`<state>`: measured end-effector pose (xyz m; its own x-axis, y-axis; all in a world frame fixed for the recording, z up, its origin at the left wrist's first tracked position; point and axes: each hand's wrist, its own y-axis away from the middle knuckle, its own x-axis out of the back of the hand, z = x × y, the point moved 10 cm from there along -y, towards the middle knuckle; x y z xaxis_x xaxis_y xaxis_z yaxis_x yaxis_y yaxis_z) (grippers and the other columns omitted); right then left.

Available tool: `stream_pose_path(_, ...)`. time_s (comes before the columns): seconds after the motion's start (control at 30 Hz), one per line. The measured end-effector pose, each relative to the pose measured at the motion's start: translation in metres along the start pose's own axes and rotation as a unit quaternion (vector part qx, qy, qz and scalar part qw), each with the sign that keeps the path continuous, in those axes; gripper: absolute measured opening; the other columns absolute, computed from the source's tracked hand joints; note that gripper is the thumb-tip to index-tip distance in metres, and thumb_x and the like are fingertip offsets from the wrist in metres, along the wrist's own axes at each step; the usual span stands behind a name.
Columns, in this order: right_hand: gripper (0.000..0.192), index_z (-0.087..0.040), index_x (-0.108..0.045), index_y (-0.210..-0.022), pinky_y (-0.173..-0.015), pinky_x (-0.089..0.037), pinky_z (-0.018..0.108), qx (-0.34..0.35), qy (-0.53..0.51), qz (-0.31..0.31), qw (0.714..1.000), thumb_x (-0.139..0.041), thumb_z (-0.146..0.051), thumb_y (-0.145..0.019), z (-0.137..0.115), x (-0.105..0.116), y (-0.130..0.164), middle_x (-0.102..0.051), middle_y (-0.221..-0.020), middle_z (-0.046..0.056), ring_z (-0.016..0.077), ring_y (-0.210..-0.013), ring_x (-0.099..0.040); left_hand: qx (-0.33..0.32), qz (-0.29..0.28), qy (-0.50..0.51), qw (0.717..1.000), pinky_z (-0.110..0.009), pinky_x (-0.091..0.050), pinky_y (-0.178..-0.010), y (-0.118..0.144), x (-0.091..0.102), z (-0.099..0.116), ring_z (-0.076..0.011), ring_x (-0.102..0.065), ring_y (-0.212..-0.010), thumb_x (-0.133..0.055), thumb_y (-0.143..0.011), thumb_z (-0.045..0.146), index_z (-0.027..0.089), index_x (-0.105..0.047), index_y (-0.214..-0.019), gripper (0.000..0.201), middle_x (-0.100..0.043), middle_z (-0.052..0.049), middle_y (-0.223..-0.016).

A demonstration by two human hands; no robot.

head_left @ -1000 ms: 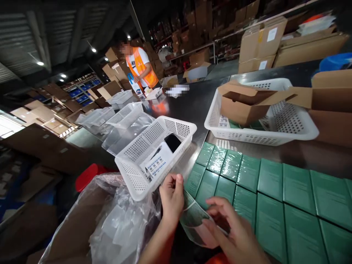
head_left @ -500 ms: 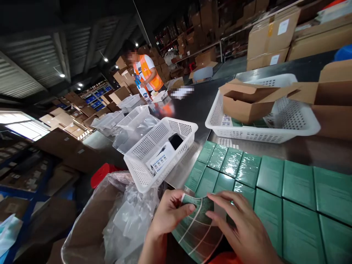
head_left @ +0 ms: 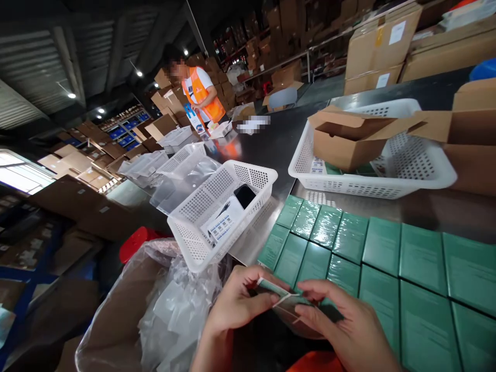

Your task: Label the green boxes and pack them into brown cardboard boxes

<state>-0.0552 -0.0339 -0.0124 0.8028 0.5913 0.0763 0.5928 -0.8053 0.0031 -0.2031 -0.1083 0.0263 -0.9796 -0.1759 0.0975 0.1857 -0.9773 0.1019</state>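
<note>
Between my hands is a green printed sheet (head_left: 289, 306) with pale lines across it, bent and tilted so that I see it almost edge-on. My left hand (head_left: 241, 302) pinches its left side between thumb and fingers. On the right side, the thumb and fingers of my right hand (head_left: 343, 318) are closed on the sheet's edge. Just beyond lie rows of green boxes (head_left: 382, 248), side by side on the metal table, some with shiny film. The sheet's lower part is dark and partly hidden by my right hand.
A white basket (head_left: 197, 250) holds a phone and printed cards. Another white basket (head_left: 349, 190) holds an open cardboard box (head_left: 344, 150). At lower left stands a lined bin of clear plastic (head_left: 174, 310). A person in an orange vest (head_left: 207, 95) stands across the table.
The sheet has tipped from facing me to nearly edge-on. My right hand's fingers have drawn in around its edge and sit slightly lower. The camera view has shifted a little.
</note>
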Motion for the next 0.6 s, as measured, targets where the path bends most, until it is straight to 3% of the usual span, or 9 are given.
stream_pose_path(0.07, 0.020, -0.030, -0.077, -0.091, -0.058, -0.061, 0.028, 0.023, 0.030, -0.002, 0.999, -0.070, -0.046, -0.081, -0.001, -0.003, -0.001, -0.074, -0.086, 0.004, 0.0225, -0.075, -0.072, -0.004, 0.016, 0.027, 0.999, -0.033, -0.050, -0.077, -0.001, 0.004, 0.000, -0.0233, -0.067, -0.085, -0.076, -0.082, 0.028, 0.020, -0.079, -0.094, 0.015, -0.075, -0.010, -0.091)
stream_pose_path(0.2, 0.016, -0.032, -0.075, -0.095, -0.067, -0.061, 0.033, 0.108, 0.119, 0.026, 0.987, -0.064, -0.042, -0.089, -0.016, -0.006, -0.004, -0.073, -0.086, 0.003, 0.0231, -0.078, -0.071, -0.005, 0.109, 0.058, 0.992, -0.025, -0.044, -0.065, 0.000, 0.023, -0.006, -0.0140, -0.059, -0.068, -0.081, -0.076, 0.028, 0.020, -0.075, -0.083, 0.013, -0.069, -0.002, -0.074)
stream_pose_path(0.33, 0.012, -0.032, -0.071, -0.096, -0.070, -0.056, 0.035, 0.170, 0.157, 0.047, 0.972, -0.061, -0.037, -0.092, -0.032, -0.012, -0.005, -0.072, -0.083, 0.001, 0.0221, -0.078, -0.068, 0.016, 0.146, 0.049, 0.988, -0.025, -0.044, -0.064, 0.000, 0.031, -0.016, -0.0139, -0.057, -0.067, -0.079, -0.078, 0.034, 0.018, -0.069, -0.077, 0.019, -0.067, -0.001, -0.071)
stream_pose_path(0.47, 0.004, -0.030, -0.069, -0.089, -0.071, -0.054, 0.033, 0.129, 0.139, 0.072, 0.979, -0.068, -0.033, -0.086, -0.033, -0.008, -0.011, -0.070, -0.083, 0.000, 0.0213, -0.079, -0.067, 0.005, 0.148, 0.059, 0.987, -0.024, -0.047, -0.065, 0.000, 0.034, -0.017, -0.0132, -0.060, -0.068, -0.078, -0.079, 0.032, 0.018, -0.068, -0.078, 0.017, -0.069, -0.002, -0.075)
stream_pose_path(0.6, 0.021, -0.028, -0.068, -0.089, -0.072, -0.051, 0.032, 0.065, 0.094, 0.079, 0.990, -0.080, -0.027, -0.072, -0.026, -0.004, -0.019, -0.066, -0.082, -0.001, 0.0197, -0.076, -0.064, 0.012, 0.167, 0.043, 0.985, -0.021, -0.048, -0.064, 0.002, 0.039, -0.016, -0.0110, -0.060, -0.066, -0.078, -0.078, 0.026, 0.018, -0.069, -0.076, 0.012, -0.070, 0.001, -0.072)
